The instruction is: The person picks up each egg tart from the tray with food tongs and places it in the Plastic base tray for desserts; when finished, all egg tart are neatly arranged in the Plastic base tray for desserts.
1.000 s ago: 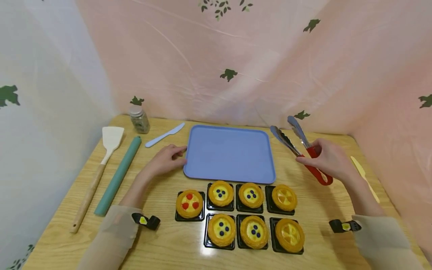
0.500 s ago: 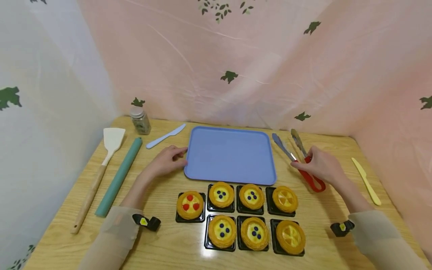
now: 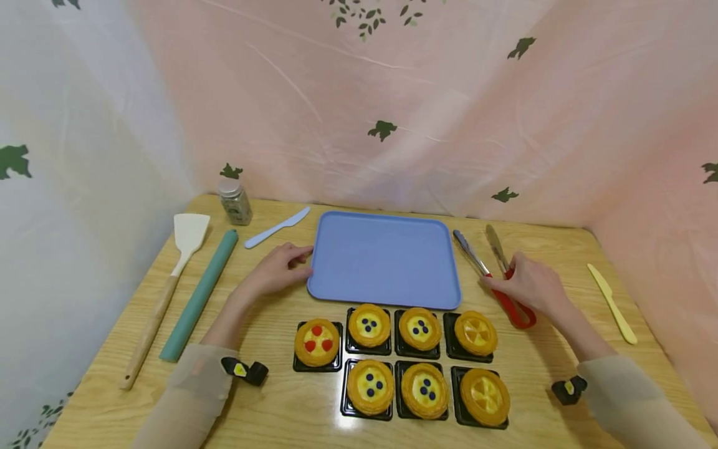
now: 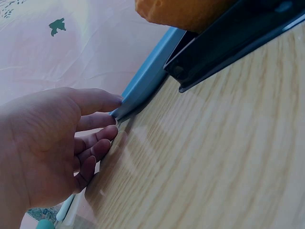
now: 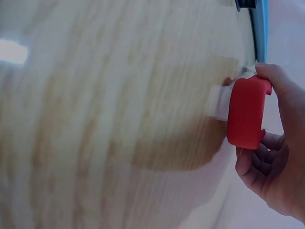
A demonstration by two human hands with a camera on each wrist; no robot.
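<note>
My right hand (image 3: 535, 284) holds a pair of tongs (image 3: 507, 304) with red handles and spread metal arms, thumb on one side and fingers on the other. The tongs lie low at the table, right of the blue tray (image 3: 387, 259); in the right wrist view, the red handle end (image 5: 247, 113) faces the camera. My left hand (image 3: 276, 268) touches the tray's left edge with its fingertips. The left wrist view shows the other fingers of that hand (image 4: 52, 143) loosely bent beside the rim.
In front of the tray sit several fruit tarts (image 3: 370, 386) on black square holders. A spatula (image 3: 164, 299), green rolling pin (image 3: 199, 296), spice jar (image 3: 235, 202) and blue knife (image 3: 277, 227) lie or stand at left. A yellow knife (image 3: 611, 304) lies at far right.
My right hand has lowered the tongs toward the table and moved slightly nearer the body and left. My left hand stays at the tray's edge.
</note>
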